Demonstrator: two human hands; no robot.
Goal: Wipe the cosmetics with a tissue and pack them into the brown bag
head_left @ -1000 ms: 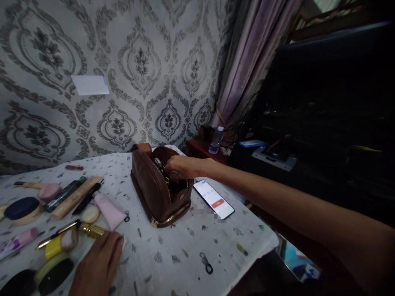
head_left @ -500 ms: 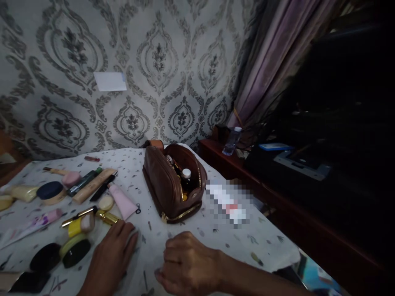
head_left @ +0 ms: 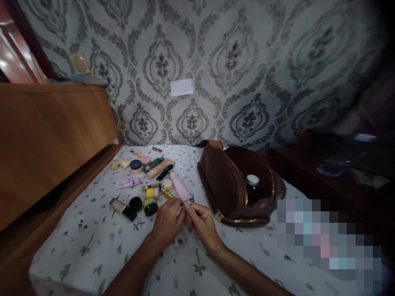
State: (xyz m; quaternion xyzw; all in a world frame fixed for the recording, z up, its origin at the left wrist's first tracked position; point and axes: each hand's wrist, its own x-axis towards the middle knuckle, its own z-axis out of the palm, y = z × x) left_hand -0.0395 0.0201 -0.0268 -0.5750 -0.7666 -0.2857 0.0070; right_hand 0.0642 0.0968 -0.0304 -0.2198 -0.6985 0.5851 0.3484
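My left hand [head_left: 169,216] and my right hand [head_left: 204,224] meet fingertip to fingertip over the cloth, both with fingers curled into a pinch. What lies between the fingertips, if anything, is too small to make out. Just beyond them is a pink squeeze tube [head_left: 180,187]; I cannot tell whether they touch it. Close to my left hand lie a gold tube [head_left: 167,193], a yellow-banded jar [head_left: 152,193] and a round jar with a dark base [head_left: 150,207]. A brown zippered toiletry bag [head_left: 219,181] stands open beyond my right hand, with a white-capped bottle [head_left: 253,181] inside.
Several more cosmetics lie to the left, among them a navy-lidded jar [head_left: 135,165], a beige tube [head_left: 160,168] and a foundation bottle [head_left: 121,207]. A wooden panel [head_left: 55,139] borders the left side. A clear bottle [head_left: 342,158] stands on the dark furniture at right. Part of the right is pixelated.
The view has turned left. My hands, apart before with the right one in a loose fist, have come together at the fingertips. The bag stays open.
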